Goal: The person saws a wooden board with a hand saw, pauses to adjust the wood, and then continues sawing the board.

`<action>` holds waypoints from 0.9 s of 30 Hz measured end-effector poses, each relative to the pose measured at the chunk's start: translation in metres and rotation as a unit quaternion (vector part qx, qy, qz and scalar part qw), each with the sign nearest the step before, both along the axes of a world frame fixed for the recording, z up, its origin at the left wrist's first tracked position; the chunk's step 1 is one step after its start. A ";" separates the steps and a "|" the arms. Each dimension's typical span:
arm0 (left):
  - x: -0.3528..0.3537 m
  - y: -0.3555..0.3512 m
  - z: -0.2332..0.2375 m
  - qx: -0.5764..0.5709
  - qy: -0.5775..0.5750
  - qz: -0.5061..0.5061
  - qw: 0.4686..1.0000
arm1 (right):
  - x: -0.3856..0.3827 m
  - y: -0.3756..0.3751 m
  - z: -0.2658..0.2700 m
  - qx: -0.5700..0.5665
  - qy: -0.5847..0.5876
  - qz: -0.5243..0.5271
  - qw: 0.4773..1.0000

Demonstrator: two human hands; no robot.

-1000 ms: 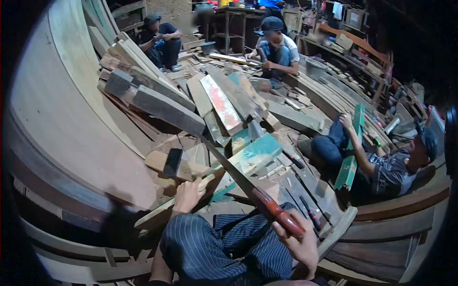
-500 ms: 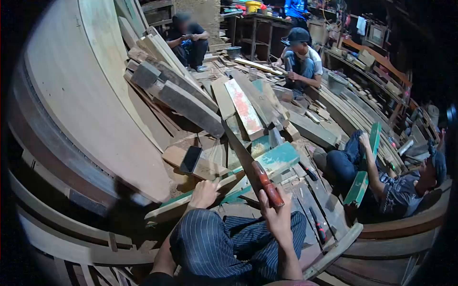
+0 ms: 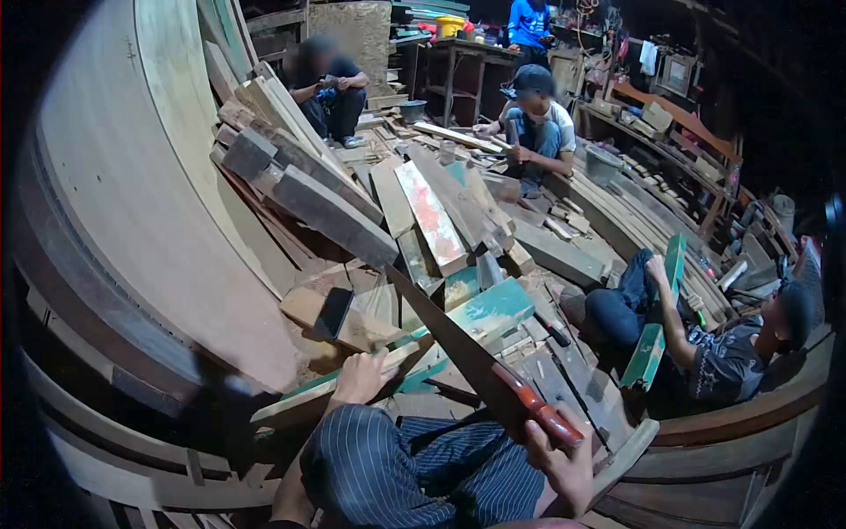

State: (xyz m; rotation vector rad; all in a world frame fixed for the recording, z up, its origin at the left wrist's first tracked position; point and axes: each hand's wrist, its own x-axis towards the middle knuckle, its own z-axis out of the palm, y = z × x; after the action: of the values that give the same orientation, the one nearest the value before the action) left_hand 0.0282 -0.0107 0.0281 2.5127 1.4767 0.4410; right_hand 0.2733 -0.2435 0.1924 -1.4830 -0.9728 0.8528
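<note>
The largest thing in play, the handsaw, lies before the person's knees, its long axis slanting from the handle at lower right to a tip pointing forward and left. Smaller in view, the board runs crosswise to it; tooth contact cannot be told. The right hand grips the handle, the left hand curls over the board. Sawing seems in hand; the next move calls for a steady board and aligned blade.

At the back, a yellow bucket on a wooden surface; right of it, a person in blue and a hanging white cloth.
</note>
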 end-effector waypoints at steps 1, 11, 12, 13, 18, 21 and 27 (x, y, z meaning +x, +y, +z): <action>-0.001 0.001 0.001 0.016 0.018 -0.004 1.000 | -0.003 0.006 -0.006 0.001 0.008 -0.002 1.000; -0.005 0.002 -0.002 0.024 0.024 -0.011 0.999 | -0.044 0.087 -0.041 0.110 -0.163 0.037 0.980; -0.004 0.003 -0.002 0.024 0.024 -0.008 0.999 | -0.043 0.087 -0.038 0.097 -0.160 0.041 0.981; -0.003 -0.002 0.005 0.022 0.025 -0.005 0.999 | -0.040 0.079 -0.037 0.089 -0.170 0.037 0.981; -0.005 0.006 -0.003 0.008 0.021 0.001 1.000 | -0.002 0.016 0.007 -0.043 -0.152 0.072 0.985; 0.003 -0.003 0.004 0.005 -0.001 0.017 1.000 | 0.018 -0.001 0.002 -0.034 -0.097 0.075 0.992; -0.004 0.005 0.003 0.006 -0.008 -0.004 1.000 | 0.005 0.013 -0.005 -0.019 -0.102 0.060 0.993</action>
State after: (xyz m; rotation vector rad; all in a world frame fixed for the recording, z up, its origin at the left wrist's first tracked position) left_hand 0.0244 -0.0056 0.0307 2.5172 1.4623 0.4679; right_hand 0.2788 -0.2302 0.1872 -1.5789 -1.2138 0.8192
